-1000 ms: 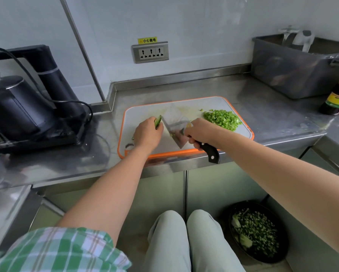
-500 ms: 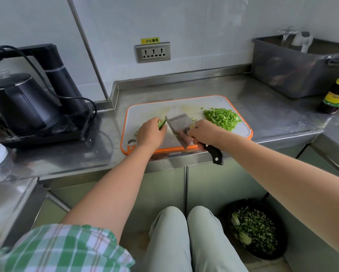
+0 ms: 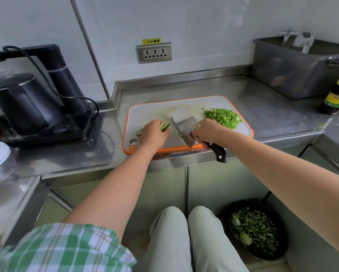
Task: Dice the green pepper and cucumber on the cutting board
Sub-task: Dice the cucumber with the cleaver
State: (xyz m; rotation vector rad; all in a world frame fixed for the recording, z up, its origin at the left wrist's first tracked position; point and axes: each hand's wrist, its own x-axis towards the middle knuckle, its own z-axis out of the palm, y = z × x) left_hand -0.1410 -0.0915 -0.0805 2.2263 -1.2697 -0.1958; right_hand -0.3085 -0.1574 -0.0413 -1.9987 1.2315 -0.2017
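A white cutting board (image 3: 151,112) with an orange rim lies on the steel counter. My left hand (image 3: 154,133) holds down dark green cucumber pieces (image 3: 164,127) near the board's left middle; most of the cucumber is hidden under the fingers. My right hand (image 3: 208,132) grips the black handle of a cleaver (image 3: 184,124), whose broad blade is tilted just right of the cucumber. A heap of diced green pepper (image 3: 223,116) sits at the board's right side.
A black kettle (image 3: 25,103) on its base with a cord stands at the left. A grey tub (image 3: 298,71) and a dark bottle (image 3: 335,95) are at the back right. A black bin (image 3: 257,230) of vegetable scraps sits on the floor by my knees.
The camera has shifted slightly. The cleaver blade has tilted and sits closer to the cucumber, while my left hand stays on the cucumber.
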